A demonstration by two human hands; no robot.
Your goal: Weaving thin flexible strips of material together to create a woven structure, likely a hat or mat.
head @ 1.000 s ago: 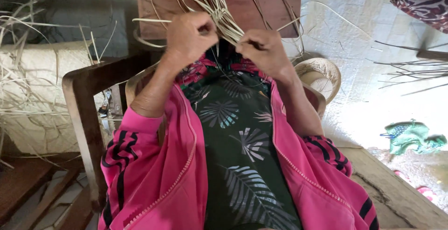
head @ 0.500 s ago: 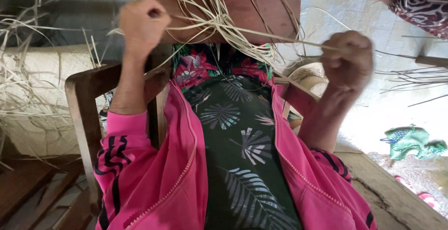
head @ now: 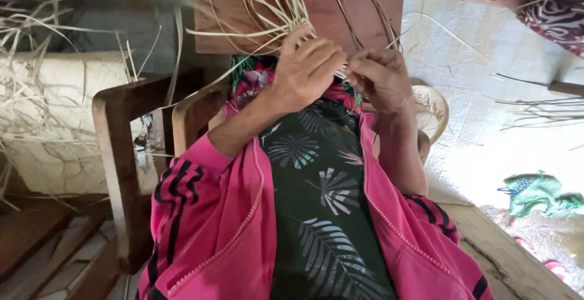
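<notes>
Weave barely begun: only a small knot of straw strands (head: 286,14), long loose ends fanning out. Left hand (head: 307,69) and right hand (head: 380,78) both pinch strands there, fingers narrow.

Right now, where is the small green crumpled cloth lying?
In the head view, the green crumpled cloth lies on the pale floor at the lower right, beyond the wooden plank edge, far right of the person's right hand.
</notes>
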